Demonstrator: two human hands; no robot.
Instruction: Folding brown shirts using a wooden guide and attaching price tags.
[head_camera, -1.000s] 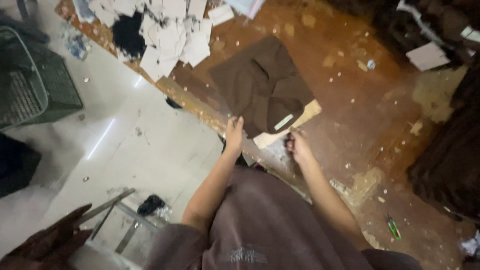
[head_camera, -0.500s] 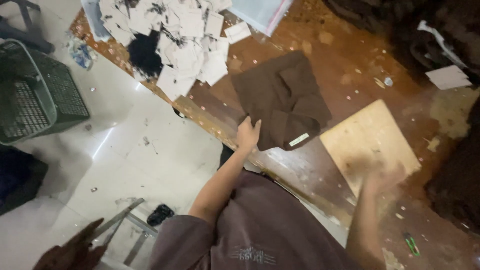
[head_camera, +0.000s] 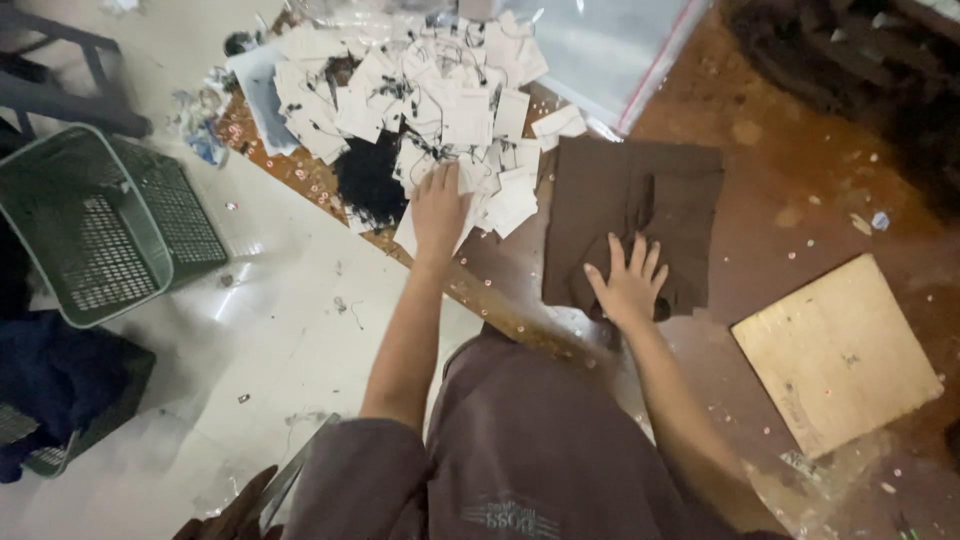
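Cloth (head_camera: 630, 195) feels soft and floppy under my flat, open right hand (head_camera: 628, 285), so I'd grab its edge, while my open left hand (head_camera: 438, 208) rests on light paper tags (head_camera: 440, 100).

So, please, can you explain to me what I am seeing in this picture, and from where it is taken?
There is no machine here. A person wears a camera on the head, so you look down over their body at their two bare hands. The left hand reaches forward and rests, fingers spread, on a heap of white paper tags with black strings. The right hand lies flat on a folded brown cloth; neither hand grips anything. All this lies on a worn brown table. To the right lies a square wooden board, and at the far edge a clear plastic bag. On the pale floor at the left stands a green plastic basket.
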